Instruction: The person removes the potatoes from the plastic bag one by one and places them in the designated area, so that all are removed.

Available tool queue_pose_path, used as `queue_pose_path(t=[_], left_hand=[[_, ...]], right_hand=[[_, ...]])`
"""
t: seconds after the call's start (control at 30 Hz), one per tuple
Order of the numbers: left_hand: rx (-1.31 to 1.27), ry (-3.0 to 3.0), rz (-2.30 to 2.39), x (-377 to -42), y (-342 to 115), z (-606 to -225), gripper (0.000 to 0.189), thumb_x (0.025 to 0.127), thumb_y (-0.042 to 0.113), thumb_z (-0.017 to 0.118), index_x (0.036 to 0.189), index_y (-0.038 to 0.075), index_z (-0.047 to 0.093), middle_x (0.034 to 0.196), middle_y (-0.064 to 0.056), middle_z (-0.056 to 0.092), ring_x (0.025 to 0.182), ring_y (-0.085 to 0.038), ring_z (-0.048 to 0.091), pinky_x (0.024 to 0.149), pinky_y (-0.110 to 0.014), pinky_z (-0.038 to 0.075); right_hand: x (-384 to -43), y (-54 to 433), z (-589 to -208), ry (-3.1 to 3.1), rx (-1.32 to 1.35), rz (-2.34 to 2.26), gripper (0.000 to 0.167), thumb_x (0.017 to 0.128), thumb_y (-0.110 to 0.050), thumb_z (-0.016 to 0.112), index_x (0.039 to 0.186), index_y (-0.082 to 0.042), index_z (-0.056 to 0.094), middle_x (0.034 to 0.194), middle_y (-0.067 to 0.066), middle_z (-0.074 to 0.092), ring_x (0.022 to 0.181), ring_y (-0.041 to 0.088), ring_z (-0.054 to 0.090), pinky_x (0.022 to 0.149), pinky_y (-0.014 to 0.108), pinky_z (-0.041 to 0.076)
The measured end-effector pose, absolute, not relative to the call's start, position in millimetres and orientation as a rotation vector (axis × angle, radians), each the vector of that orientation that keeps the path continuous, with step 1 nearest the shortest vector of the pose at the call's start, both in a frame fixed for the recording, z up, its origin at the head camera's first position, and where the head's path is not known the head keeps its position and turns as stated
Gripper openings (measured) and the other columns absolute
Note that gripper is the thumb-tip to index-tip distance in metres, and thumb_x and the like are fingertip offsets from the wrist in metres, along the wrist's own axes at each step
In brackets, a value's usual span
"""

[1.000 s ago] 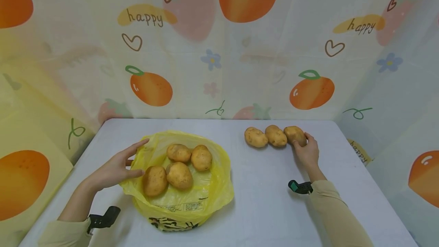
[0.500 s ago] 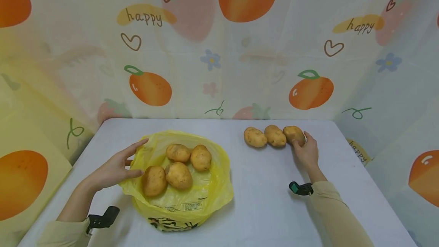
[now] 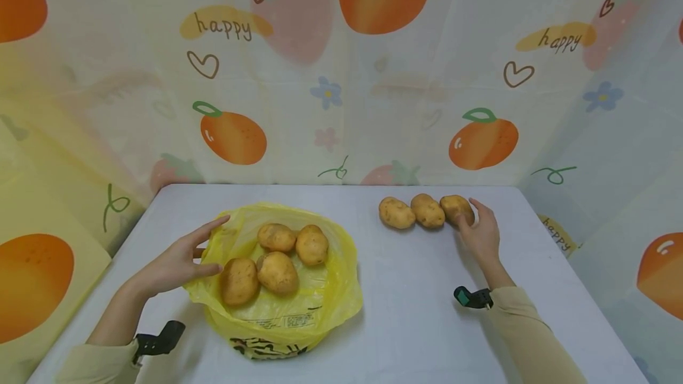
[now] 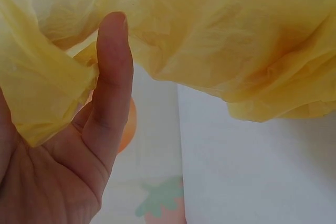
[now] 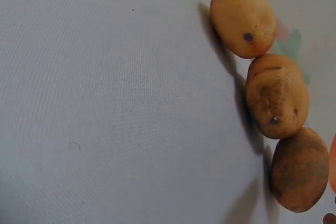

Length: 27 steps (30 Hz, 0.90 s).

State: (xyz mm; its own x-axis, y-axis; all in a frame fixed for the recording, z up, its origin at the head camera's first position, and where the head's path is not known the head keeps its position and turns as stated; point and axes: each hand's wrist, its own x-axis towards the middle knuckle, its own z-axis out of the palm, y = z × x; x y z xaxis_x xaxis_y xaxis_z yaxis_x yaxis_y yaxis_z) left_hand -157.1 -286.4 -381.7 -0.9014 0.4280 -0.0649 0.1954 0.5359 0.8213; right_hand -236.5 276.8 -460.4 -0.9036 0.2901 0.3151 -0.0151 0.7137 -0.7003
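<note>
Presently, my right hand [image 3: 482, 233] is relaxed, thumb and fingers parted, gripping nothing, at the near right side of a potato [image 3: 455, 208]; whether the thumb touches it I cannot tell. Two more potatoes [image 3: 428, 211] continue leftward from that hand, the three set in a touching row toward the far edge of the desk [image 3: 405, 295]. My left hand [image 3: 178, 262] is spread wide, thumb well apart from the fingers, with the edge of a yellow plastic bag [image 3: 341, 307] lying between them, unpinched. The bag stands just right of that hand, its mouth gaping upward, printed black low on the side nearest me; four potatoes [image 3: 278, 273] are visible inside.

Surface: white, fine-woven in the right wrist view, with small dark specks and a faint curved mark [image 5: 74, 145] well away from my right fingertips. Soft shadows fall beside the row.

Room: beyond both hands, a pale cloth [image 3: 373, 123] hangs behind the desk and continues along either side, yellower to the left of my left hand. It bears printed oranges [image 3: 483, 144], strawberries, hearts, blue flowers and the word "happy". Light is dull and even. Both wrists carry black devices [image 3: 160, 338] below beige sleeves [image 3: 533, 330].
</note>
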Motion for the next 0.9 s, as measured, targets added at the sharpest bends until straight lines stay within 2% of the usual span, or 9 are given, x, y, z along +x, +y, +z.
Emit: queue_pose_path(t=[0.17,0.53,0.77,0.9], left_hand=[[0.519,2.512,1.303,-157.2,-286.6,-381.5,0.087,0.082,0.011,0.069,0.149,0.024,0.016,0.153,-0.014,0.009,0.113,-0.053,0.046,0.071,-0.031,0.053],[0.527,2.514,1.296,-158.4,-287.4,-383.6,0.086,0.082,0.012,0.069,0.148,0.026,0.016,0.154,-0.013,0.01,0.114,-0.052,0.045,0.072,-0.03,0.053],[0.533,2.511,1.296,-158.6,-287.0,-383.4,0.086,0.082,0.011,0.069,0.148,0.025,0.016,0.153,-0.013,0.01,0.114,-0.052,0.045,0.073,-0.031,0.053],[0.538,2.518,1.286,-158.1,-286.5,-382.8,0.086,0.082,0.011,0.068,0.148,0.023,0.016,0.153,-0.014,0.01,0.114,-0.053,0.044,0.074,-0.032,0.053]], right_hand=[[-236.3,269.9,-454.7,-2.485,-0.143,1.038,0.048,0.085,-0.017,0.063,0.127,0.001,0.05,0.129,0.024,0.048,0.122,0.039,0.041,0.102,0.05,0.029],[-233.0,244.5,-430.5,-2.498,0.005,1.11,0.051,0.085,-0.018,0.065,0.131,-0.003,0.049,0.13,0.02,0.048,0.125,0.036,0.04,0.103,0.05,0.029],[-231.3,224.1,-415.6,-2.463,0.202,1.133,0.05,0.083,-0.011,0.066,0.128,0.002,0.05,0.127,0.022,0.052,0.117,0.039,0.047,0.099,0.05,0.035],[-228.9,212.5,-409.4,-2.489,0.25,1.241,0.051,0.086,-0.01,0.064,0.131,0.003,0.046,0.131,0.021,0.049,0.12,0.038,0.046,0.097,0.05,0.038]])
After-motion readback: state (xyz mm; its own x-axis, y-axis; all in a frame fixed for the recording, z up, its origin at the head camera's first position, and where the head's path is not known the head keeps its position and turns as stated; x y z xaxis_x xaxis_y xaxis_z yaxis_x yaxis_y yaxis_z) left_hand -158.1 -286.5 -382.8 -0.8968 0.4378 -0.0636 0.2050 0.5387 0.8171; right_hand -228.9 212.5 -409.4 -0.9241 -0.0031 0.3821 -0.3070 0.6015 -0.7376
